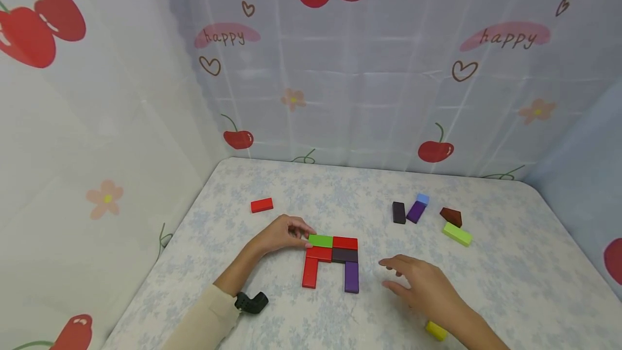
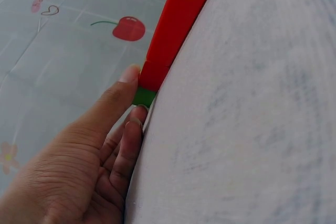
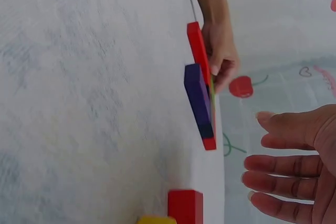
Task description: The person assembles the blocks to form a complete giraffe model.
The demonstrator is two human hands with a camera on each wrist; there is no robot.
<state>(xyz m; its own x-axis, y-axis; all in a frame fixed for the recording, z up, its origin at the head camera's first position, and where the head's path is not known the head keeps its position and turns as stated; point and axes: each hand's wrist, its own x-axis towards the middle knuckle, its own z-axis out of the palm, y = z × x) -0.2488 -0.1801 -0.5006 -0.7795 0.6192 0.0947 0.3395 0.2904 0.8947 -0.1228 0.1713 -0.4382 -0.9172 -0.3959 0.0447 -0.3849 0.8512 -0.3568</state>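
Note:
Small flat blocks lie joined in a pattern on the table. Its far row holds a green block and a red block. Below these are another red block and a black block, with a red block and a purple block as two legs. My left hand pinches the green block at its left end between thumb and fingers; the left wrist view shows the green end there. My right hand hovers right of the pattern, fingers spread, holding nothing.
A lone red block lies at back left. At back right are black, purple, light blue, brown and lime blocks. A yellow block lies by the right forearm. Printed curtains enclose the table.

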